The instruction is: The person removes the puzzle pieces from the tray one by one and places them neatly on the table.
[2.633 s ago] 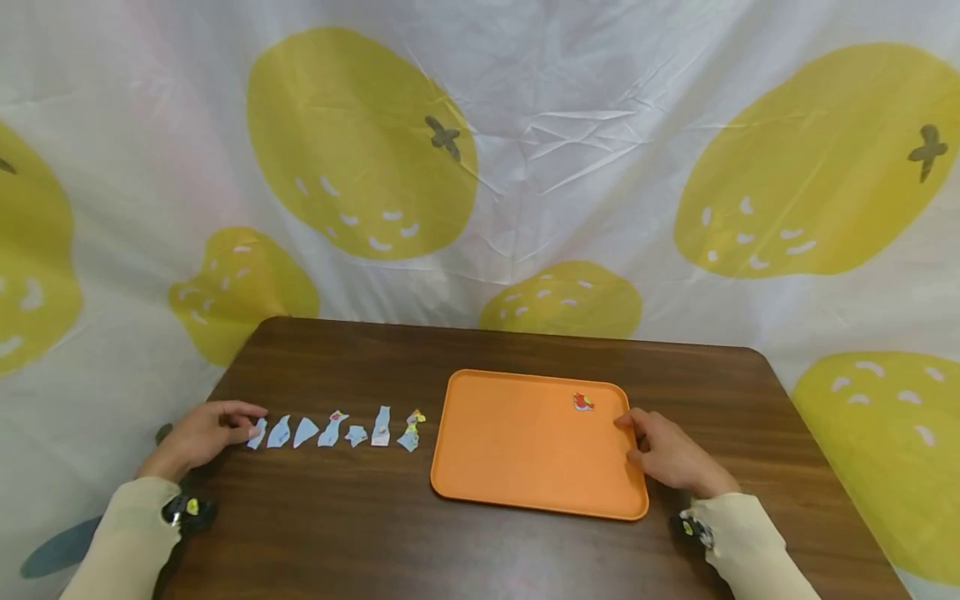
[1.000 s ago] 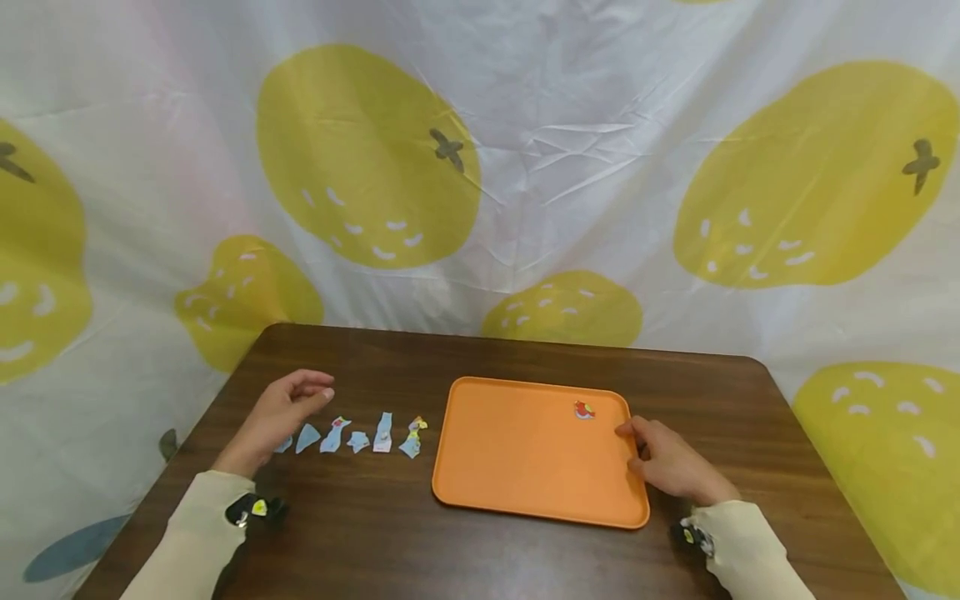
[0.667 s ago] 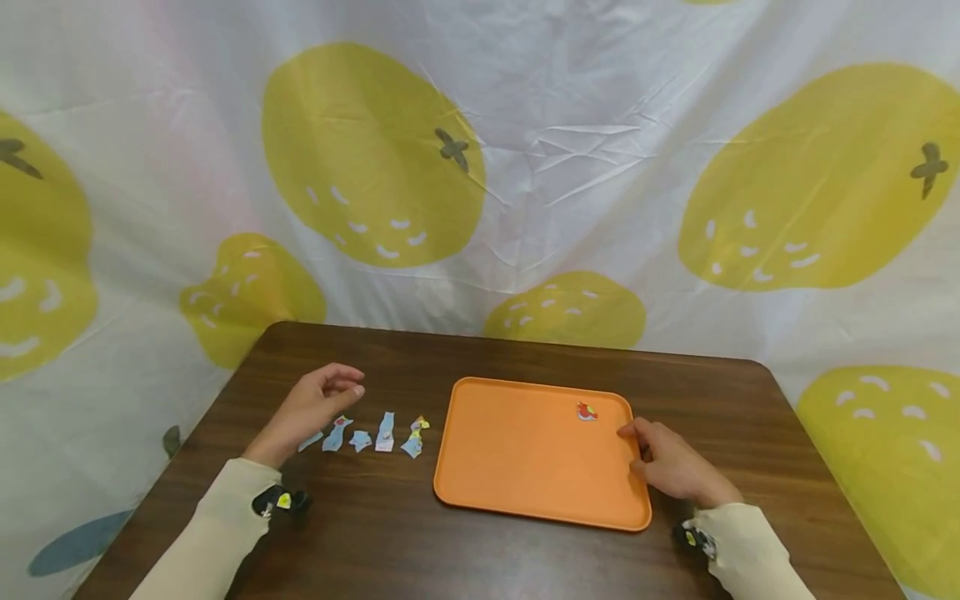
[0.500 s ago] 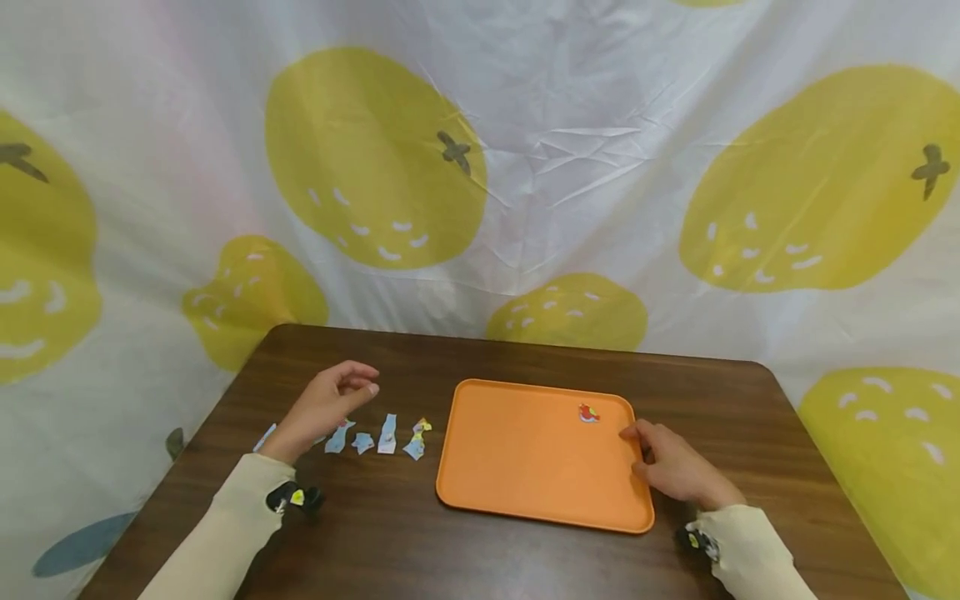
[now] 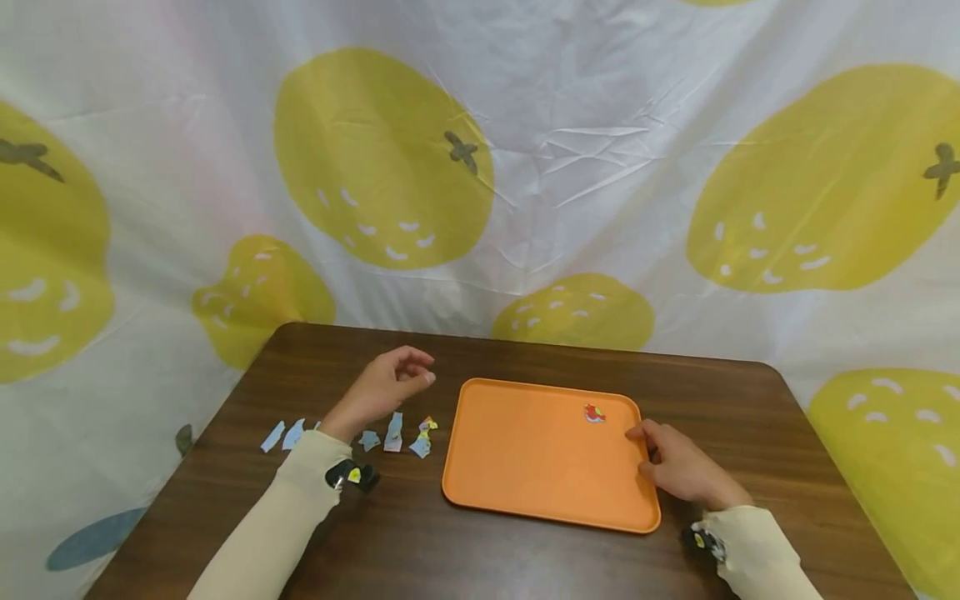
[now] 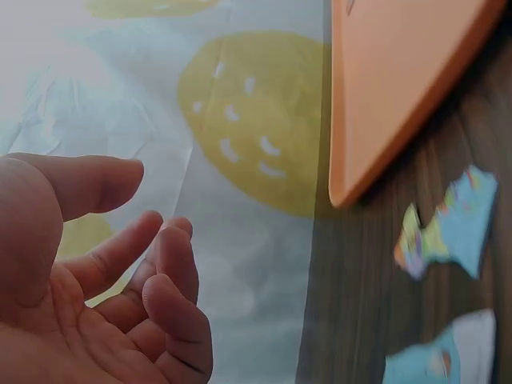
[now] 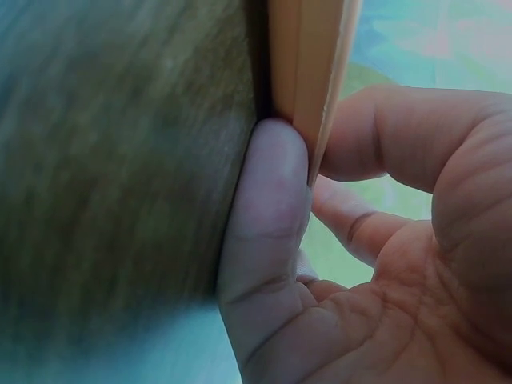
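Observation:
My left hand (image 5: 378, 387) is raised over the row of paper scraps, just left of the tray. Its fingers are loosely bent, and the left wrist view shows nothing between thumb and fingers. Below lie light-blue scraps, among them a tall one (image 5: 393, 433), a star-like one (image 5: 368, 441) and one with a yellow figure (image 5: 423, 442); my forearm covers part of the row. At the right rim of the orange tray (image 5: 540, 467), my right hand (image 5: 682, 467) pinches the edge between thumb and finger. A small red cut-out (image 5: 595, 413) lies in the tray's far right corner.
Two more pale scraps, a narrow one (image 5: 273, 437) and a wider one (image 5: 294, 435), lie at the row's left end. Everything rests on a dark wooden table (image 5: 540, 567). Behind its far edge hangs a white curtain (image 5: 540, 217) with yellow fruit prints.
My left hand has left the leftmost scrap, risen and swept right along the row to near the tray, uncovering the left-end scraps. My right hand stays at the tray's rim.

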Available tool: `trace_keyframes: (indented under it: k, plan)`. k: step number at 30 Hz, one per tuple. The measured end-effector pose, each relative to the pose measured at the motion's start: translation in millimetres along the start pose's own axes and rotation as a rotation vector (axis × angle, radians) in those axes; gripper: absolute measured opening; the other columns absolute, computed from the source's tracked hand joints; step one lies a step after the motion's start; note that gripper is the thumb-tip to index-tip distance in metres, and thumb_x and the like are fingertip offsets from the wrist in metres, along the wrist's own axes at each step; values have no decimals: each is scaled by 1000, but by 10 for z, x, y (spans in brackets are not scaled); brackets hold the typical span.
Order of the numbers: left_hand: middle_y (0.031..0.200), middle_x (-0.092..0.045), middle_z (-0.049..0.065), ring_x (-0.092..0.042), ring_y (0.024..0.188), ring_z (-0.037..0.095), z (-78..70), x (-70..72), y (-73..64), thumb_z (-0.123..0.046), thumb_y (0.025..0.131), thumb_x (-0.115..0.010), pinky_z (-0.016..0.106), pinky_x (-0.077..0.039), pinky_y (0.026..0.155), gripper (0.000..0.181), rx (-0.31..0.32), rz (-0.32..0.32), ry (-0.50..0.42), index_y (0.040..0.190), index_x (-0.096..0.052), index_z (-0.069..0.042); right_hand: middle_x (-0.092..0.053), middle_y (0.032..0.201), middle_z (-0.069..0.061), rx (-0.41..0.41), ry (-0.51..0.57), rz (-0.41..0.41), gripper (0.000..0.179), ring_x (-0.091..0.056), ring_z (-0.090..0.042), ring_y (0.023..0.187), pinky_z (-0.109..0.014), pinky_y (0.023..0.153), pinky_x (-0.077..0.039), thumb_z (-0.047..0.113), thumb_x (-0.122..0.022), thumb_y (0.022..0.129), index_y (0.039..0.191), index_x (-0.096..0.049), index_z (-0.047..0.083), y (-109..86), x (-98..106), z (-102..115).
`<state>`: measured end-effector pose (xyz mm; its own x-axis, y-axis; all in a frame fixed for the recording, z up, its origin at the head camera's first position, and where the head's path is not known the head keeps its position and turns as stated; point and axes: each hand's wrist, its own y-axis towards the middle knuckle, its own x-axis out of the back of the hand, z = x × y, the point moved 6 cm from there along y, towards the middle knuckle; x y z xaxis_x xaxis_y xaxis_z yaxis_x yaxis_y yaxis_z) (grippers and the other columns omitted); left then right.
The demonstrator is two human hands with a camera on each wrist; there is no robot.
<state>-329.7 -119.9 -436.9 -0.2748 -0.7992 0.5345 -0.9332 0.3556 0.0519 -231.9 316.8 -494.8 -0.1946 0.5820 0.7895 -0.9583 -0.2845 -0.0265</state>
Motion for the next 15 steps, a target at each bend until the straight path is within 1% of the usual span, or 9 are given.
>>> trace_keyframes:
  k: [5, 10, 12, 15]
  plan:
    - [115, -73, 5, -68, 101, 21, -115, -208, 170, -31, 102, -72, 37, -55, 87, 31, -35, 30, -4, 130, -69, -16, -66, 97, -7, 0, -10, -17, 43, -58, -17, 89, -27, 69, -48, 0, -75, 82, 124, -63, -1, -19, 15, -1]
    - [112, -73, 4, -67, 97, 19, -175, -453, 314, -28, 103, -71, 34, -55, 84, 29, -78, 59, -4, 128, -70, -16, -66, 100, -7, -14, -43, -33, 44, -59, -19, 91, -30, 73, -49, 1, -76, 81, 123, -64, 2, -17, 3, -15]
    - [111, -73, 3, -66, 95, 18, -186, -544, 362, -28, 102, -71, 34, -55, 83, 27, -83, 66, -6, 127, -70, -17, -66, 101, -8, -16, -60, -38, 44, -59, -19, 92, -31, 75, -49, 2, -76, 80, 122, -64, 3, -12, -3, -21]
    - [111, -73, 0, -66, 97, 17, -205, -667, 417, -29, 102, -72, 35, -55, 85, 25, -77, 82, -9, 126, -71, -20, -66, 102, -9, -22, -63, -44, 43, -59, -20, 93, -32, 76, -49, 3, -76, 80, 122, -65, 3, -6, -14, -30]
